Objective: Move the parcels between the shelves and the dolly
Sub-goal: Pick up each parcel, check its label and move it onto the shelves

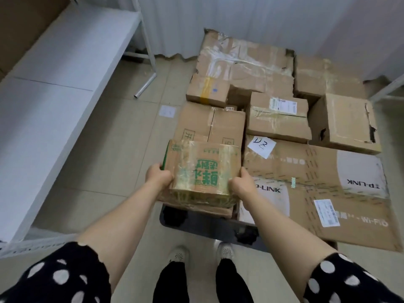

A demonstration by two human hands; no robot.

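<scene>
2 arms stretch forward — left hand (158,176) and right hand (240,185) grip opposite sides of a parcel (197,169).

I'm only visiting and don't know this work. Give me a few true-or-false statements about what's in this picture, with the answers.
1. The left hand and right hand both grip the small tape-wrapped cardboard box with green print. True.
2. The large flat cardboard box printed TP-LINK lies to the left of the held box. False: it lies to its right.
3. A white paper note with handwriting sits on the TP-LINK box. True.
4. The silver metal tube rests on top of the boxes. False: it lies on the tiled floor, left of the boxes.
</scene>
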